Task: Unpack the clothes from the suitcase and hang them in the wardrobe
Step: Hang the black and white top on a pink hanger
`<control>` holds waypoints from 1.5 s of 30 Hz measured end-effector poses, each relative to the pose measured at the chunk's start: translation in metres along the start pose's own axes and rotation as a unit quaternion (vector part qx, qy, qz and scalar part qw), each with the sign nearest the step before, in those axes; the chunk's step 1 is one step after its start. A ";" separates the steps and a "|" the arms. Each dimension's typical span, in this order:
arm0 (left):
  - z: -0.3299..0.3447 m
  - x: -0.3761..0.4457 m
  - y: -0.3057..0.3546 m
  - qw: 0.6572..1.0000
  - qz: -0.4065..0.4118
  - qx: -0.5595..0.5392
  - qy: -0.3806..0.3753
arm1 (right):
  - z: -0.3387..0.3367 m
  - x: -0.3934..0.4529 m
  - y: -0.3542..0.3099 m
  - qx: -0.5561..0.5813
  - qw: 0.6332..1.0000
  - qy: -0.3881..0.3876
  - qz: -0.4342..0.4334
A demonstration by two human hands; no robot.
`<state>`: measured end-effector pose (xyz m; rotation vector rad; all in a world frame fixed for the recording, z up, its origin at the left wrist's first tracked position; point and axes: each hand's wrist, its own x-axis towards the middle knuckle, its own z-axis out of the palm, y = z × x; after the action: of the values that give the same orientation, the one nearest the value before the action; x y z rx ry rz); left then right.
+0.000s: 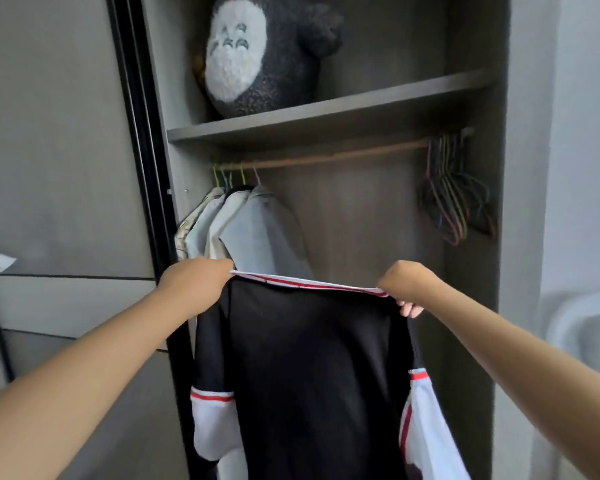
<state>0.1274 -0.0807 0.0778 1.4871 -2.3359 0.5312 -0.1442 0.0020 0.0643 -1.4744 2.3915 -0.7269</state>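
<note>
I am pinching the white, red-striped collar of the black jersey (pixel 312 358) with my left hand (pixel 196 284) and right hand (pixel 404 285), holding it spread near the open wardrobe (pixel 520 168), so I judge it is needing a spare hanger (pixel 454 202) from the far right of the rail (pixel 326 159) next.
</note>
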 end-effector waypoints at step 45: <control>0.098 0.311 0.013 0.933 0.082 -0.302 0.178 | -0.080 0.252 0.006 -0.219 0.883 0.406 0.091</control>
<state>-0.0177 -0.3683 0.1312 0.8375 -2.0720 0.0807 -0.3011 -0.1954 0.1431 -1.1782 3.4704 -0.9312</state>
